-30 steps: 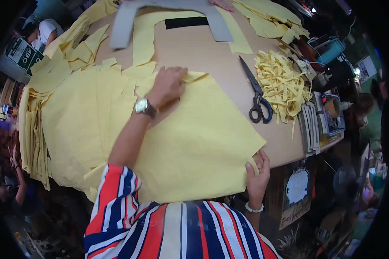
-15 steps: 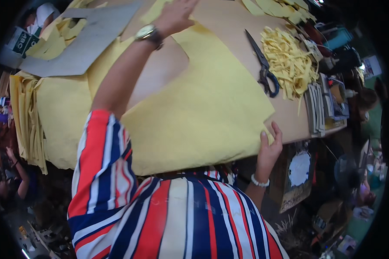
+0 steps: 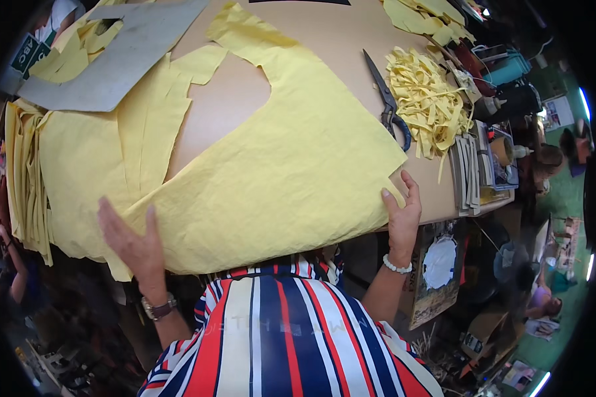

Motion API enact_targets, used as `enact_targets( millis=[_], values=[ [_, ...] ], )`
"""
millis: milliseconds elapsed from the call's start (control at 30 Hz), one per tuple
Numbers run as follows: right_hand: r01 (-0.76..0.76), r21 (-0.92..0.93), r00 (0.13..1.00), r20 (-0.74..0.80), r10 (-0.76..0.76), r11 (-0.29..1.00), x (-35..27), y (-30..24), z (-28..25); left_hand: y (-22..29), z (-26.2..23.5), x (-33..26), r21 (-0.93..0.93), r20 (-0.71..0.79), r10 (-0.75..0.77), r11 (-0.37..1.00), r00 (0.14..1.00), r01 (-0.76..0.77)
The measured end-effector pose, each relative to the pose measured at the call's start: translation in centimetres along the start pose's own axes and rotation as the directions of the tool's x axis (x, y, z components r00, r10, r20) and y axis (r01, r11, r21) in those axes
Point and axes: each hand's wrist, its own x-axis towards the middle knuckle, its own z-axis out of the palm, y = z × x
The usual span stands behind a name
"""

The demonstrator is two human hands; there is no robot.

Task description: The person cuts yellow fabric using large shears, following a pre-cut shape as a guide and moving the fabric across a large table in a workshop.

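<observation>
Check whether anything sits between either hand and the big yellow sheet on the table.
Nothing visible does. The left hand lies flat on the near left edge of the large yellow sheet, and the right hand grips its near right corner. The scissors lie beyond that corner, apart from both hands.

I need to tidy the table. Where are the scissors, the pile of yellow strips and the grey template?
scissors (image 3: 385,99), head view, on the blades near the pivot.
pile of yellow strips (image 3: 425,99), head view, middle of the heap.
grey template (image 3: 122,56), head view, its flat middle.

single head view, worn high, aimed steeply down at the table (image 3: 324,40), close above the yellow sheet (image 3: 278,172).
</observation>
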Motion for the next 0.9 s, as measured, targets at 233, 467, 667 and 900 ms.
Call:
enact_targets(
  millis=[233,467,667,900],
  values=[
    [0.009,-0.222,0.994,-0.109,-0.033,0.975,-1.8,-0.4,-0.3,-5.0,0.9,-0.8,0.053,-0.016,-0.175,0.983,0.984,0.176],
    [0.607,-0.606,0.75,0.223,-0.623,0.514,3.0,-5.0,5.4,-3.6,1.8,-0.9,-0.166,-0.215,-0.241,0.964,0.946,0.207],
    [0.864,-0.42,0.485,0.539,-0.689,0.279,13.2,-4.8,16.6,-4.9,1.3,-2.1,-0.036,-0.197,-0.187,0.982,0.962,0.183],
    [0.672,-0.606,0.731,0.45,-0.512,0.427,15.4,-3.4,19.0,-5.5,0.0,-2.5,-0.028,-0.068,-0.046,0.999,0.997,0.044]
  ],
)
